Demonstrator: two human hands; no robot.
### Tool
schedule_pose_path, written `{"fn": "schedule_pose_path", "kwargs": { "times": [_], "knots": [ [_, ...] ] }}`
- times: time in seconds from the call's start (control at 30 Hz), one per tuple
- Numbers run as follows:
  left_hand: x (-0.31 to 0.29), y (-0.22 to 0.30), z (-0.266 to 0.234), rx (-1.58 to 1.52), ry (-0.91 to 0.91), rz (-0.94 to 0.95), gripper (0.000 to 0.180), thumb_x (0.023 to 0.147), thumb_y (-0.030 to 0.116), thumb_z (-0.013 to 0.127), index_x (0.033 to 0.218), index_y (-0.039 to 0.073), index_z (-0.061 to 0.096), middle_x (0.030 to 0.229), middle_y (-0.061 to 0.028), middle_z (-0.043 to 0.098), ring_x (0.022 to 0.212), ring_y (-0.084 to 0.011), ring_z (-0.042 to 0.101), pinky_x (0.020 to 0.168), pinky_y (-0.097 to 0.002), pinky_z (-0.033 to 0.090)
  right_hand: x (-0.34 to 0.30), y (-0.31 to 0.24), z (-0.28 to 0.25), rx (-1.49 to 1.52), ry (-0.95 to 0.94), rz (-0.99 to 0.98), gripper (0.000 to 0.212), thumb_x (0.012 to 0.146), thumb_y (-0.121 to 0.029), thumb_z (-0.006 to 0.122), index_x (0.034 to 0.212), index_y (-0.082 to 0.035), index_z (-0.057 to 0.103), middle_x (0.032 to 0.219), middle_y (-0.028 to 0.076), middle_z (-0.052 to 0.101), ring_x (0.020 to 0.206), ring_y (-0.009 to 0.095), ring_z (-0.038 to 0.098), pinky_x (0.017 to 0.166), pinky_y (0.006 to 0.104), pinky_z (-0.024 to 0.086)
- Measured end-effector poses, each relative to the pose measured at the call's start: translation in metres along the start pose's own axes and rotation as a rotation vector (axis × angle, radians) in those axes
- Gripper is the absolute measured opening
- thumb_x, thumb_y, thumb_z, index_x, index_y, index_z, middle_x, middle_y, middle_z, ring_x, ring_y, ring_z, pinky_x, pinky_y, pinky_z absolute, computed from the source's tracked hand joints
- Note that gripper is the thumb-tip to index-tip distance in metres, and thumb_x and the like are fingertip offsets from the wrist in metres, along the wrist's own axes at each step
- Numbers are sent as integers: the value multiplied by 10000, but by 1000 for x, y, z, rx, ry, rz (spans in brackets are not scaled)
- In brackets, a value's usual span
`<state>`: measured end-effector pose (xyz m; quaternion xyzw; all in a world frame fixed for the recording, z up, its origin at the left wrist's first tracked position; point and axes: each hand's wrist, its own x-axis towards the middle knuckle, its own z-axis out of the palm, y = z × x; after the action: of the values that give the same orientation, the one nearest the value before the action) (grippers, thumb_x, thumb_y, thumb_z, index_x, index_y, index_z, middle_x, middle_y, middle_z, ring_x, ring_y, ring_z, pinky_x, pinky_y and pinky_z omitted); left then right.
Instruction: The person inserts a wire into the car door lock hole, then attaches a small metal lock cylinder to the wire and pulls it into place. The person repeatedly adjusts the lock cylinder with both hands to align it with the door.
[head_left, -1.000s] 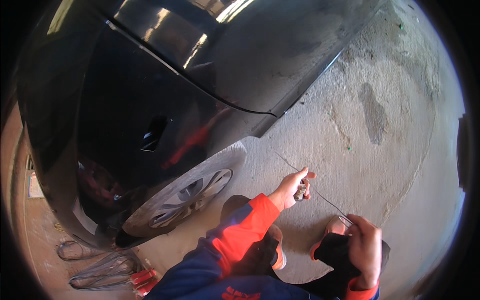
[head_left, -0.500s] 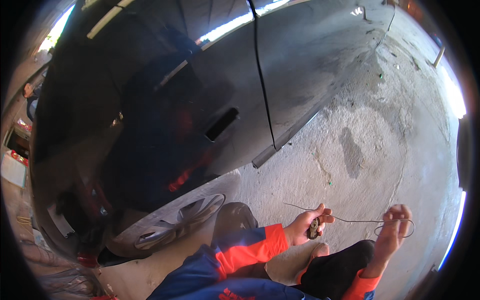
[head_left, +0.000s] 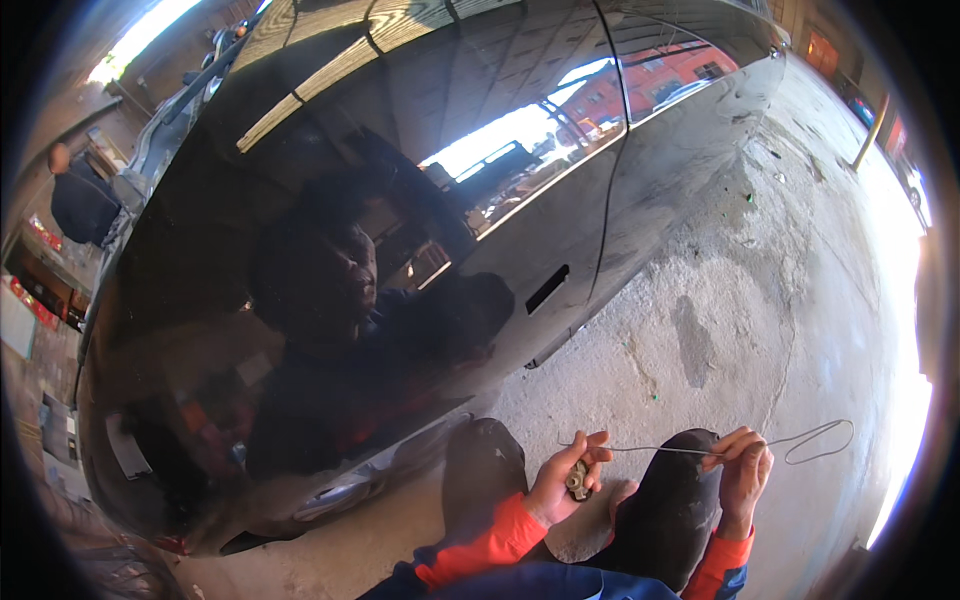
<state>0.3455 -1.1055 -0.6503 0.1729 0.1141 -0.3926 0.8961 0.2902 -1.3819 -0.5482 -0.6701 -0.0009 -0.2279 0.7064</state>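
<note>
Across the left and middle, one glossy black car (head_left: pixel 400 330), with reflections over its side. Along and to the right of it, a rough grey concrete floor (head_left: pixel 740 330) with one dark stain (head_left: pixel 692 340). Low in front, two bent knees (head_left: pixel 680 485) in dark trousers. At the far left, one co-worker (head_left: pixel 85 205) in dark clothing, near clutter too small to count. From the lower edge, two forearms in navy sleeves with orange-red cuffs (head_left: pixel 495 540), reaching forward. Two hands, apart from each other and each closed on something: left hand (head_left: pixel 560 482) angled inward, thumb upward, curled, with wire across its fingers; right hand (head_left: pixel 743 475) raised, fingers bent, gripping the same wire. One thin metal wire (head_left: pixel 645 448), stretched roughly level between both, with one elongated loop beyond the right. In the car's side, one rectangular slot (head_left: pixel 547 290), interior too dark to make out. Cupped in the left palm, one small metal fitting (head_left: pixel 577 483).
</note>
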Motion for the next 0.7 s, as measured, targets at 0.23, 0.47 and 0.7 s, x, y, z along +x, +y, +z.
{"fn": "schedule_pose_path", "kwargs": {
  "times": [0.23,0.47,0.7],
  "knots": [
    [-3,17,-43,88,318,80,512,1115,490,586,1322,26,645,1043,-93,737,672,-108,599,663,-311,517,31,25,-8,127,46,119,500,1181,-444,414,881,-56,508,792,130,605,566,217,605,556,337,531],
    [-28,30,-40,352,394,158,451,1111,433,611,1266,12,653,945,-74,697,675,-127,593,667,-327,527,63,26,3,375,61,116,433,1182,-437,415,952,-76,479,805,102,557,570,208,599,518,290,503],
    [-42,15,-45,351,470,243,452,1112,405,607,1298,-6,643,939,-75,684,688,-136,606,686,-340,535,110,-25,14,384,67,-193,440,1178,-468,402,940,-98,416,838,102,516,607,205,569,556,296,504]
  ]
}}
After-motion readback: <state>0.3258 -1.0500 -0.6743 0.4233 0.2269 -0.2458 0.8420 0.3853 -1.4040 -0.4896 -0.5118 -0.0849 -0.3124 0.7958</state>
